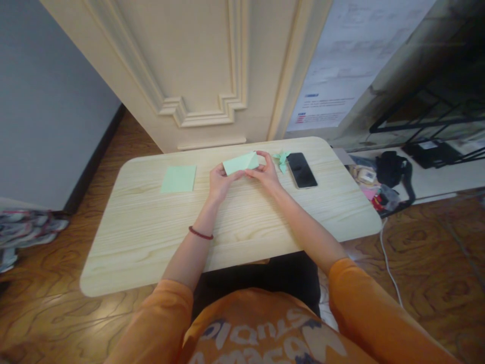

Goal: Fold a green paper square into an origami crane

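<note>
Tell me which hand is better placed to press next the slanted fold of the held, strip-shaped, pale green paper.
Probably the right hand: it grips the end of the paper nearest the slanted fold, while the left hand holds the opposite end.

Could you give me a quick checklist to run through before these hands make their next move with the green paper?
1. Left hand gripping the folded paper: ok, at its left end.
2. Right hand gripping it: ok, at its right end.
3. Edges exactly aligned: cannot tell, too small.
4. Flat green paper apart from the hands: ok, left of them.
5. Small folded figure clear of the phone: cannot tell whether they touch.
</note>
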`<state>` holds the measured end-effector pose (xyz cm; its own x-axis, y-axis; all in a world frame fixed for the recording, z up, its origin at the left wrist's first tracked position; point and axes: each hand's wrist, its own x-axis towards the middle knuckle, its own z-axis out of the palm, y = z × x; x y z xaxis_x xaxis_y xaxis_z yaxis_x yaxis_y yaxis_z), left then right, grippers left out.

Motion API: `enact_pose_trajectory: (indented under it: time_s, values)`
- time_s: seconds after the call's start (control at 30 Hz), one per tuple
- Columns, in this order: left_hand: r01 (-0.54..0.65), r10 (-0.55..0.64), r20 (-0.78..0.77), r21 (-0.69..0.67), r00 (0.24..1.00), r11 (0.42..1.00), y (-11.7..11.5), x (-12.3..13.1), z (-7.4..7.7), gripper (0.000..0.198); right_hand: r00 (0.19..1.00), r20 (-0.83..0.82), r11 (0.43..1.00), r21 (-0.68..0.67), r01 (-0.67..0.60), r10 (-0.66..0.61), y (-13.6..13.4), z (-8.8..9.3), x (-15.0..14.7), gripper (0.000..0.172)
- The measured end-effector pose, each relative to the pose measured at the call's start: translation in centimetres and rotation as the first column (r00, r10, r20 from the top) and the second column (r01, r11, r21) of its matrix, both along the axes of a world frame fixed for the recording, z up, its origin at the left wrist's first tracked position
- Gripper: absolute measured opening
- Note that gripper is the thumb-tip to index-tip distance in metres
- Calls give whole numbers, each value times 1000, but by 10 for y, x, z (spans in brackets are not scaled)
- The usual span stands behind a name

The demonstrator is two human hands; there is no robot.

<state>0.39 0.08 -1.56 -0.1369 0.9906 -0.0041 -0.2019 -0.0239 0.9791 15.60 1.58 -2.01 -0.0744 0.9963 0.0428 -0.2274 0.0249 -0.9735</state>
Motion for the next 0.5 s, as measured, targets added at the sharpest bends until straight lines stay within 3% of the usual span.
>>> enact_pose_trajectory:
  time_s: [0.27, 0.5]
  values:
    - [23, -22, 42, -12, 999, 1000, -1, 0, 3, 62, 1000, -17, 997, -83, -2, 1, 5, -5, 2, 81]
    - [144, -142, 110, -11, 984, 990, 1, -9, 4, 72, 997, -76, 998, -54, -22, 18, 12, -9, 7, 66]
